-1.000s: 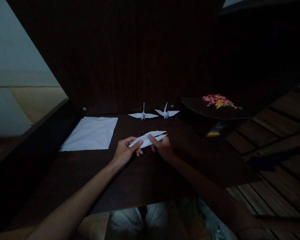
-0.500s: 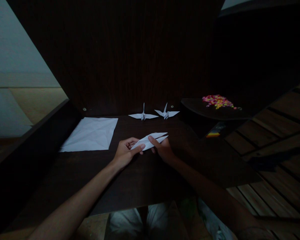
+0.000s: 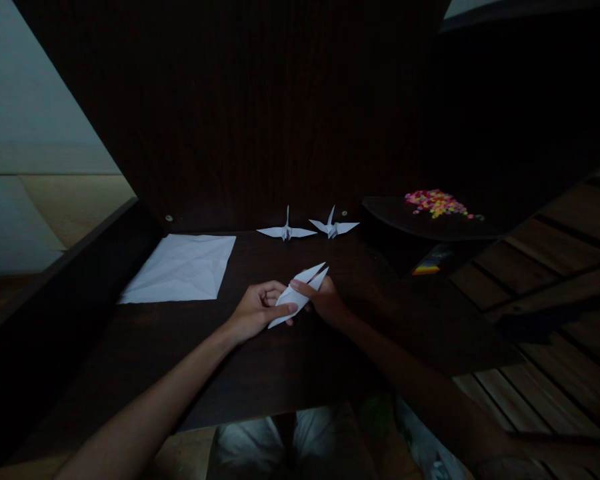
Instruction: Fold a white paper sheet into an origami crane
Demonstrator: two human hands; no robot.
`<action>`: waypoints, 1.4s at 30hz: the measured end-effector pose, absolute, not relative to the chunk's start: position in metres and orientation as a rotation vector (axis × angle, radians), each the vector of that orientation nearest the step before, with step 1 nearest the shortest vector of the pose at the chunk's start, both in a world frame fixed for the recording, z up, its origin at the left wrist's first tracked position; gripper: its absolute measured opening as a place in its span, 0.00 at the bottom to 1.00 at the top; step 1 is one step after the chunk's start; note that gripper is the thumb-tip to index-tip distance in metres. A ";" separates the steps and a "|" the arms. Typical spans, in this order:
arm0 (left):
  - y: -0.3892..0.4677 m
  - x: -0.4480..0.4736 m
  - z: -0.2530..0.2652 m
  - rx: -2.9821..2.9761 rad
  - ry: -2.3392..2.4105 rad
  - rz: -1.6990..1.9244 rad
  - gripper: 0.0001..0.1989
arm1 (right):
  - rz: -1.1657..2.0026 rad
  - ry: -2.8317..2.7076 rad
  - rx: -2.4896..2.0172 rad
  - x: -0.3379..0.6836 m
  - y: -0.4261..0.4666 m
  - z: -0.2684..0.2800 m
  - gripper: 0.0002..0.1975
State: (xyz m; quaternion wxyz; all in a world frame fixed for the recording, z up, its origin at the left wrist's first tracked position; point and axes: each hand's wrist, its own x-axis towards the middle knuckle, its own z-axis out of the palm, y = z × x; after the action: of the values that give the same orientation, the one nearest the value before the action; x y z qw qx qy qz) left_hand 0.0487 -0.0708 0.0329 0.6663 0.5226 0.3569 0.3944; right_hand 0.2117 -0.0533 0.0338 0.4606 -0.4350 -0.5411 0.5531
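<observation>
Between my two hands is a folded piece of white origami paper [image 3: 305, 299], long and pointed, split into two narrow points at its upper right end. My left hand [image 3: 263, 310] pinches its lower left part, thumb on top and fingers behind. With the thumb laid over its middle, my right hand [image 3: 323, 300] grips the other side; most of its fingers are hidden beneath. Beyond the hands, two white paper cranes [image 3: 287, 232] stand at the back of the dark table [image 3: 220, 373], wings spread.
A creased white sheet of paper [image 3: 180, 270] lies flat at the left. On a rounded dark shelf [image 3: 395, 217] at the right sits a pile of small colourful pieces [image 3: 435, 203]. A dark side board [image 3: 70, 280] edges the table's left, and a tall panel [image 3: 255, 113] rises behind.
The folded paper has turned in my hands, so its split points now aim more steeply up and away. My left hand has shifted slightly right and nearer.
</observation>
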 end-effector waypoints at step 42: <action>-0.071 0.046 0.035 1.258 0.902 1.107 0.18 | 1.522 -1.650 -0.912 0.223 -0.051 0.030 0.17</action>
State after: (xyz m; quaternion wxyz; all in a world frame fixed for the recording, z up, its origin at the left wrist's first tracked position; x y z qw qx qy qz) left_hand 0.0464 -0.0707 0.0347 0.5805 0.5383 0.3858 0.4737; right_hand 0.2232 -0.0506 0.0305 0.3516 -0.3522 -0.6375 0.5881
